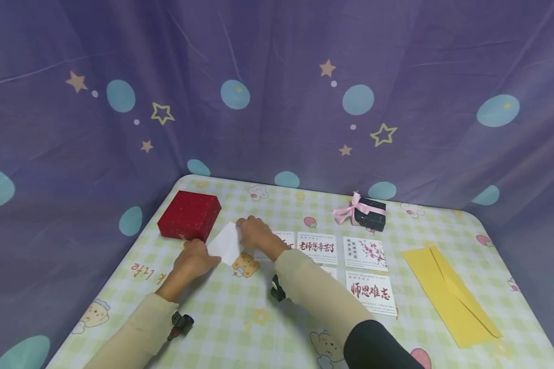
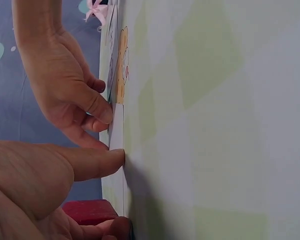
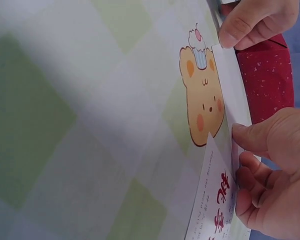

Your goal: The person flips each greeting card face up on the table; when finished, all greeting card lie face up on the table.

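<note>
A blank white card (image 1: 226, 245) lies at the left part of the table, between both hands. My left hand (image 1: 196, 259) pinches its near left side, the thumb laid along the edge. At the opposite side, my right hand (image 1: 258, 233) holds the card with thumb and fingertips, the other fingers curled in. Low over the cloth, the white card (image 3: 230, 90) shows nearly edge-on in the right wrist view. Just beyond the left hand sits a red box (image 1: 189, 215). A printed card (image 3: 215, 200) with red characters lies close beside the right hand.
Several printed cards (image 1: 317, 248) lie in rows at the middle, partly covered by the right arm. Behind them is a black box (image 1: 374, 219) with a pink ribbon bow (image 1: 353, 209). A yellow envelope (image 1: 452, 294) lies at the right. A purple curtain (image 1: 277, 102) hangs behind the table.
</note>
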`<state>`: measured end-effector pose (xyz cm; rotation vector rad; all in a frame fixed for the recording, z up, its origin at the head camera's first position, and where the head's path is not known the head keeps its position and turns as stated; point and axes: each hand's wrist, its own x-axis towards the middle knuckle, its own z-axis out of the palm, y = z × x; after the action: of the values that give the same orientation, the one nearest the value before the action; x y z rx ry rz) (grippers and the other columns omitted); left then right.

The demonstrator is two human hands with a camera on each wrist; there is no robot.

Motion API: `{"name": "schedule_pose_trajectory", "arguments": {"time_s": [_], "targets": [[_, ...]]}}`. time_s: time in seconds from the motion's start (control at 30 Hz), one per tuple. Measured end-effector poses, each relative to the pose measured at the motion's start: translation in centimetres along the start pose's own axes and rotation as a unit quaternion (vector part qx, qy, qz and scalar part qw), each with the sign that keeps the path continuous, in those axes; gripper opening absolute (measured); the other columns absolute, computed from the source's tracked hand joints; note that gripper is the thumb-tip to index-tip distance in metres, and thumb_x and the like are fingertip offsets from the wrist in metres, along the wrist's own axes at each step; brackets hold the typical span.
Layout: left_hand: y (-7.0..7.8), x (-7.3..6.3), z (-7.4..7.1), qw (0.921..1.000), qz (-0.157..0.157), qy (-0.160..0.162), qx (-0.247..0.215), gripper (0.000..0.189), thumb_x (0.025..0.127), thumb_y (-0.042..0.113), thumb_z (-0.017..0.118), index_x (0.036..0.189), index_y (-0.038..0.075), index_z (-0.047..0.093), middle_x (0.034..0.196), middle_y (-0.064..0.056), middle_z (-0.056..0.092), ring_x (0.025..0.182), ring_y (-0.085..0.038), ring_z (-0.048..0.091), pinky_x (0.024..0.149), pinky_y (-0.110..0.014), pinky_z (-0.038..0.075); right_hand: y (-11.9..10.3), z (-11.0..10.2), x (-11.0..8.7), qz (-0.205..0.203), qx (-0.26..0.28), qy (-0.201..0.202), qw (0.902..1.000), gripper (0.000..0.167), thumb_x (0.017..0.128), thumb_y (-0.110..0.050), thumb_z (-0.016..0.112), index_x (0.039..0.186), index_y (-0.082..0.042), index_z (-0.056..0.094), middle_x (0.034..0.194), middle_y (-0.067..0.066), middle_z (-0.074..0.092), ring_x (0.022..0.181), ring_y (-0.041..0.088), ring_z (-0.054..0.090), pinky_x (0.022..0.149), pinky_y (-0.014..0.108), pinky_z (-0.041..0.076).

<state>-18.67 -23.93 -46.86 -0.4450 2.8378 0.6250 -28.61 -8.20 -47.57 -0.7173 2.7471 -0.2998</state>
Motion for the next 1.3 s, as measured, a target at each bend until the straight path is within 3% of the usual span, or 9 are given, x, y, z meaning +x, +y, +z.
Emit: {"name": "schedule_pose_trajectory", "arguments": {"time_s": [0.43,0.67,0.8,0.93,1.0,1.13,1.2,1.3], "targets": [[-0.5,0.2,-0.3,0.9983,0.006,-0.015,-0.056,0.042,0.083,0.025,0.078,0.1,-0.011,0.065,0.086,-0.017,0.061,0.077,-0.028,0.055,0.067,-0.037,0.049,-0.1,-0.2,-0.3,-0.015,-0.015,-0.01,0.9997,0.056,0.095,-0.024,0.07,0.148,-0.019,0.052,0.132,0.007,0.062,0.12,0.022,0.06,0.103,0.036,0.051],[-0.9,0.1,-0.6,0.9972,0.034,0.001,-0.067,0.027,0.085,0.022,0.073,0.083,-0.004,0.067,0.076,-0.013,0.059,0.073,-0.026,0.052,0.062,-0.035,0.045,0.0,-0.1,-0.5,-0.017,0.011,-0.008,0.9998,0.058,0.093,-0.029,0.075,0.146,-0.019,0.053,0.135,0.006,0.062,0.123,0.021,0.059,0.105,0.035,0.049],[-1.0,0.1,-0.6,0.9945,0.026,0.01,-0.101,0.03,0.087,0.022,0.07,0.094,-0.007,0.07,0.085,-0.018,0.064,0.078,-0.029,0.056,0.067,-0.037,0.048,0.0,-0.1,-0.5,-0.011,0.021,-0.004,0.9997,0.06,0.092,-0.028,0.075,0.147,-0.019,0.053,0.135,0.006,0.062,0.122,0.022,0.06,0.105,0.036,0.05],[-0.8,-0.2,-0.3,0.9895,0.011,0.034,-0.14,0.044,0.09,0.022,0.067,0.12,-0.01,0.066,0.112,-0.028,0.069,0.098,-0.038,0.064,0.085,-0.048,0.053,0.2,-0.1,-0.5,-0.008,0.035,-0.003,0.9994,0.062,0.092,-0.028,0.076,0.148,-0.019,0.052,0.135,0.008,0.062,0.121,0.023,0.06,0.103,0.037,0.051],[-0.6,-0.3,-0.1,0.9859,0.02,0.056,-0.156,0.048,0.091,0.022,0.066,0.127,-0.01,0.062,0.116,-0.027,0.07,0.103,-0.038,0.065,0.091,-0.051,0.052,0.4,-0.2,-0.4,-0.008,0.044,-0.002,0.999,0.063,0.091,-0.029,0.076,0.148,-0.018,0.051,0.134,0.008,0.062,0.119,0.023,0.061,0.103,0.037,0.051],[-0.1,-0.7,-0.1,0.9777,0.059,0.104,-0.173,0.038,0.091,0.018,0.065,0.122,-0.004,0.064,0.096,-0.016,0.072,0.088,-0.029,0.065,0.08,-0.041,0.051,0.9,-0.4,-0.3,-0.021,0.082,0.009,0.9964,0.066,0.09,-0.028,0.077,0.149,-0.015,0.05,0.126,0.007,0.065,0.111,0.021,0.062,0.1,0.035,0.052],[0.3,-1.0,-0.4,0.9723,0.078,0.124,-0.183,0.031,0.091,0.016,0.064,0.118,0.001,0.067,0.09,-0.01,0.069,0.082,-0.023,0.061,0.075,-0.034,0.047,1.5,-0.6,-0.1,-0.035,0.115,0.033,0.9921,0.061,0.092,-0.027,0.075,0.147,-0.014,0.053,0.118,0.006,0.068,0.102,0.018,0.064,0.094,0.032,0.053],[0.9,-1.5,-1.2,0.9617,0.102,0.142,-0.211,0.024,0.093,0.016,0.065,0.115,0.007,0.071,0.087,-0.007,0.065,0.076,-0.019,0.056,0.069,-0.029,0.043,2.6,-1.2,0.0,-0.065,0.195,0.079,0.9755,0.042,0.097,-0.024,0.069,0.138,-0.015,0.063,0.108,0.004,0.074,0.089,0.014,0.066,0.081,0.026,0.054]]}}
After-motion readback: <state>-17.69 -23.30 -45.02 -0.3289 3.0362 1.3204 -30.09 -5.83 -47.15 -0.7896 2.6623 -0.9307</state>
